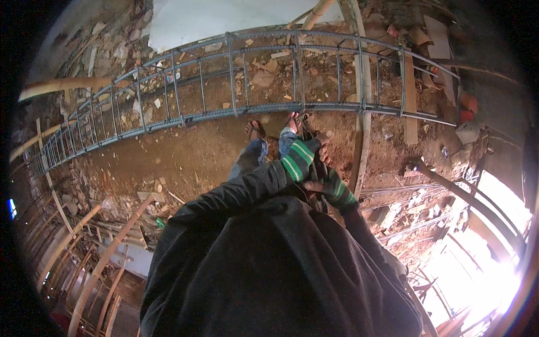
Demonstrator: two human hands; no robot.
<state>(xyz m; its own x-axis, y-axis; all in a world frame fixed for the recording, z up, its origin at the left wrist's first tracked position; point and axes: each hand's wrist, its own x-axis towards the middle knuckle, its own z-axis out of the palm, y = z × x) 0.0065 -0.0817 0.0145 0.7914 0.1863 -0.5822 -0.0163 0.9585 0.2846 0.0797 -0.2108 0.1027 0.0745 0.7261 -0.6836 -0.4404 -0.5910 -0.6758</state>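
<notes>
A long cage of steel reinforcing bars [264, 108] with cross stirrups runs left to right in front of me. My left hand [324, 146], with a green-striped cuff at the wrist, is closed round a dark elongated thing [306, 130] just on my side of the cage's near bars. What kind of thing it is cannot be made out. Closer to my body, my right hand [314, 186] is curled against the lower part of the dark area. Most of its fingers are hidden, and I cannot make out what they grip. My bare feet [254, 130] show beside the near bars.
A wooden pole [365, 135] passes under the cage on the right. Rubble [261, 78] and wood scraps cover the dirt floor. A pale sheet [224, 22] lies beyond the cage. Several bamboo poles [106, 269] stand at lower left; loose bars [415, 188] lie at right.
</notes>
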